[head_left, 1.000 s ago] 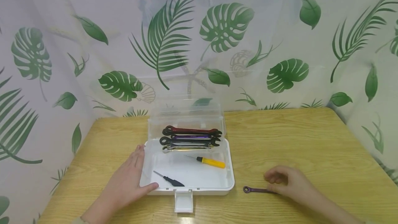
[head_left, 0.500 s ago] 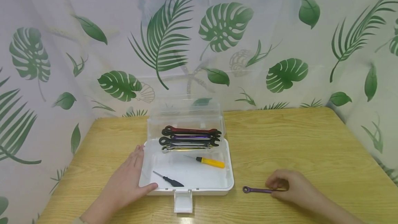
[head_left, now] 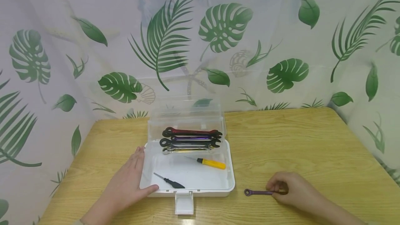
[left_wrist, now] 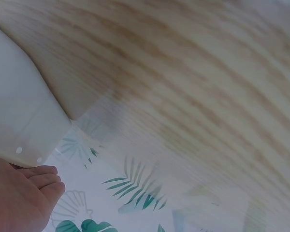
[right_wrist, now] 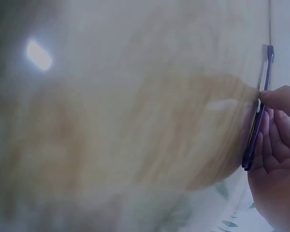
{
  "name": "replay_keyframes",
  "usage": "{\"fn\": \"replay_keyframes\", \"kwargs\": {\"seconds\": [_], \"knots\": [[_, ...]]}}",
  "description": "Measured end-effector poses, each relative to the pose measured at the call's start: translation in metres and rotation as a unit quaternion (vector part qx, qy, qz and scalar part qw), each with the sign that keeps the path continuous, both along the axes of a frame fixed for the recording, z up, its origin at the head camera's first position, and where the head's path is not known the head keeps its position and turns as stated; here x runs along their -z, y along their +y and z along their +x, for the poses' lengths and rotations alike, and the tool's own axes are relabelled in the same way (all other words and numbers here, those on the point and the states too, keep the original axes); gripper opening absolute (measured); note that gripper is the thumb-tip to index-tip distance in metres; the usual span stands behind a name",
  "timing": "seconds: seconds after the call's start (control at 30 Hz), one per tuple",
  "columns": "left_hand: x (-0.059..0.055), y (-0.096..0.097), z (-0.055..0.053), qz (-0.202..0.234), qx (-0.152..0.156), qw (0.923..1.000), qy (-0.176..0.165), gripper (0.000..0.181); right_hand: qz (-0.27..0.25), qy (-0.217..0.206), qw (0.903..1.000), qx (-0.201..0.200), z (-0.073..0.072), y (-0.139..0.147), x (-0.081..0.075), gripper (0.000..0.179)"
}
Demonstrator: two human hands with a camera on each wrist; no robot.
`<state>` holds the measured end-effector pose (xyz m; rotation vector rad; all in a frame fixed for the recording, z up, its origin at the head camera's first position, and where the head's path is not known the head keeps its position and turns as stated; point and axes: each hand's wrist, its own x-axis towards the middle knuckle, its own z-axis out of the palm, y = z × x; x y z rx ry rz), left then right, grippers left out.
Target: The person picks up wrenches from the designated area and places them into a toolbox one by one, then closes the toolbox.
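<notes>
My right hand (head_left: 297,190) pinches a purple ratchet wrench (head_left: 257,192) between thumb and fingers, right of the toolbox. Its ring end points toward the box; the other end is partly hidden by the hand. In the right wrist view the purple wrench (right_wrist: 255,123) shows along the fingers. My left hand (head_left: 128,180) rests against the left side of the white toolbox (head_left: 207,193), fingers straight, thumb over its front left corner. Inside the box lie a yellow-handled screwdriver (head_left: 213,163) and a black screwdriver (head_left: 173,183). Several combination wrenches (head_left: 190,142) lie in a row toward the back.
The box's clear lid (head_left: 187,114) stands open at the back, near the leaf-print curtain (head_left: 243,89). A white latch (head_left: 184,204) hangs at the front. Wooden tabletop (head_left: 281,138) extends to both sides of the box.
My right hand's fingers have come together on the purple wrench, having been parted around its end a second ago. The left hand and the toolbox have stayed in place.
</notes>
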<state>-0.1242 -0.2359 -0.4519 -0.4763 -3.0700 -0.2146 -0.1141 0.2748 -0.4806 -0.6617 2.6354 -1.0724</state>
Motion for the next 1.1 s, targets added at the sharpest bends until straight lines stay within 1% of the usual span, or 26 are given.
{"fn": "replay_keyframes", "kwargs": {"seconds": [0.17,0.27,0.47,0.63,0.83,1.03,1.1], "knots": [[0.0002,-0.0003,0.0009,0.002,-0.001,1.0000,-0.002,0.120,0.015,0.022,0.9996,-0.001,0.0003,-0.0013,0.0003,0.021],[0.0002,-0.0005,0.0009,0.004,-0.002,1.0000,-0.003,0.120,0.012,0.030,0.9994,-0.008,-0.0007,-0.0013,0.0004,0.021],[-0.0002,-0.0006,0.0011,0.005,-0.002,1.0000,-0.005,0.120,0.007,0.016,0.9994,-0.030,-0.0045,-0.0005,-0.0010,0.019],[-0.0001,-0.0011,0.0008,0.005,-0.003,1.0000,-0.007,0.120,0.014,0.008,0.9992,-0.037,-0.0055,-0.0004,-0.0025,0.019],[0.0008,-0.0022,0.0002,0.006,0.000,1.0000,-0.001,0.120,0.011,0.018,0.9993,-0.031,-0.0068,-0.0017,-0.0016,0.017],[0.0009,-0.0016,-0.0003,0.002,0.002,1.0000,0.000,0.120,-0.018,-0.002,0.9998,-0.005,-0.0088,-0.0040,-0.0032,0.011],[0.0007,-0.0012,-0.0005,0.001,0.000,1.0000,-0.001,0.121,-0.028,0.001,0.9996,0.005,-0.0092,-0.0062,-0.0059,0.011]]}}
